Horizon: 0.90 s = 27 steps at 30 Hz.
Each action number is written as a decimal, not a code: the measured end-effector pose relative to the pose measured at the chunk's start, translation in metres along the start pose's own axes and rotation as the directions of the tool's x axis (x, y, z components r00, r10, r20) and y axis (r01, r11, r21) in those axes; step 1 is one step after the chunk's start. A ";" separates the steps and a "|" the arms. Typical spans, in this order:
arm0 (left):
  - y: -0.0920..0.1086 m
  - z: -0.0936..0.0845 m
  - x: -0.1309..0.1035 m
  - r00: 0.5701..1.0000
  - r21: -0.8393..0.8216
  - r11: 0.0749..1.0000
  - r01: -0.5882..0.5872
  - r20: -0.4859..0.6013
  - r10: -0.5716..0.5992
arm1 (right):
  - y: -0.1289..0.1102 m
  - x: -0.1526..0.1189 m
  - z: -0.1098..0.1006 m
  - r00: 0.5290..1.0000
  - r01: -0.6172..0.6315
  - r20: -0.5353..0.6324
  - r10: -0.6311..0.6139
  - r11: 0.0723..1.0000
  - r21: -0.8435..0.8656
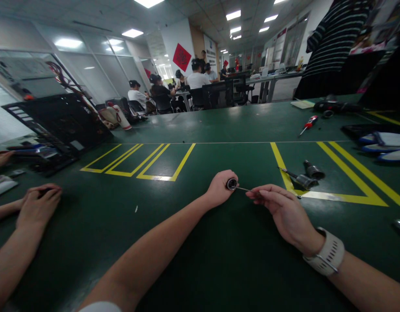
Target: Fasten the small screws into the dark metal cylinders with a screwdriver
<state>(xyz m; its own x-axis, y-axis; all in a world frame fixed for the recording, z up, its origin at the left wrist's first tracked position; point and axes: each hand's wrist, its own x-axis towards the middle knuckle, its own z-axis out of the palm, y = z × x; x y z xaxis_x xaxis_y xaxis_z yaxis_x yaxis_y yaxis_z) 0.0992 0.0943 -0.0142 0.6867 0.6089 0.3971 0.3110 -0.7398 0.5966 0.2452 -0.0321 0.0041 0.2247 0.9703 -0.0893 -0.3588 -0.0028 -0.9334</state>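
Observation:
Near the middle of the green table [187,216], my left hand [220,189] is wrapped round a dark cylindrical part [231,184] with a round metallic open end. My right hand [278,203], with a pale watch strap at the wrist, pinches a thin metal rod [243,189]. The rod's far tip reaches the open end of the cylindrical part; how deep it sits cannot be made out. Beyond my right hand, two dark metal tool pieces lie on the table, one with a long thin shaft [303,180] and a shorter one [313,170].
A co-worker's hands [37,203] rest at the left. Yellow tape outlines [349,198] mark the table. At the right are a red screwdriver [310,123], a black tool [333,107] and blue-edged gloves [390,145]. A black rack [63,125] stands at the left.

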 end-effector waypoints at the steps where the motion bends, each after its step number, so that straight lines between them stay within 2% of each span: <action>1: -0.001 0.000 0.000 1.000 0.018 1.000 -0.002 -0.001 0.002 | 0.000 0.000 0.000 1.000 0.019 -0.004 -0.019 0.999 -0.026; 4: -0.002 0.001 -0.001 1.000 0.079 0.997 -0.009 -0.009 0.010 | 0.003 -0.001 -0.001 0.996 0.086 0.002 -0.086 0.984 -0.155; 9: 0.002 0.001 -0.002 0.999 0.211 0.977 -0.035 0.024 0.030 | 0.007 -0.003 -0.002 0.985 0.173 0.048 -0.168 0.908 -0.382; 14: 0.010 -0.001 -0.002 0.997 0.358 0.932 -0.063 0.066 0.042 | 0.000 -0.009 0.003 0.968 0.249 0.118 -0.224 0.760 -0.601; 17: 0.013 -0.001 -0.003 0.996 0.442 0.894 -0.071 0.072 0.044 | 0.001 -0.013 0.007 0.929 0.356 0.190 -0.317 0.635 -0.686; 23: 0.019 -0.001 -0.005 0.993 0.536 0.839 -0.092 0.107 0.041 | 0.005 -0.017 0.014 0.811 0.556 0.392 -0.434 0.367 -0.746; 25: 0.018 0.000 -0.005 0.996 0.525 0.849 -0.063 0.088 0.020 | 0.004 -0.019 0.014 0.784 0.585 0.421 -0.455 0.316 -0.747; 27: 0.015 0.000 -0.005 0.998 0.494 0.869 -0.025 0.055 -0.002 | 0.003 -0.021 0.013 0.771 0.593 0.413 -0.485 0.309 -0.744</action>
<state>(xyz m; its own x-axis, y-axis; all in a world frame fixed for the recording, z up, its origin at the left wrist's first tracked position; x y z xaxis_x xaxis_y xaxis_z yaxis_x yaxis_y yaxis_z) 0.1008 0.0805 -0.0076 0.7214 0.5938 0.3564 0.5774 -0.7998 0.1640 0.2273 -0.0495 0.0080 -0.0270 0.8492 0.5274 0.6962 0.3946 -0.5996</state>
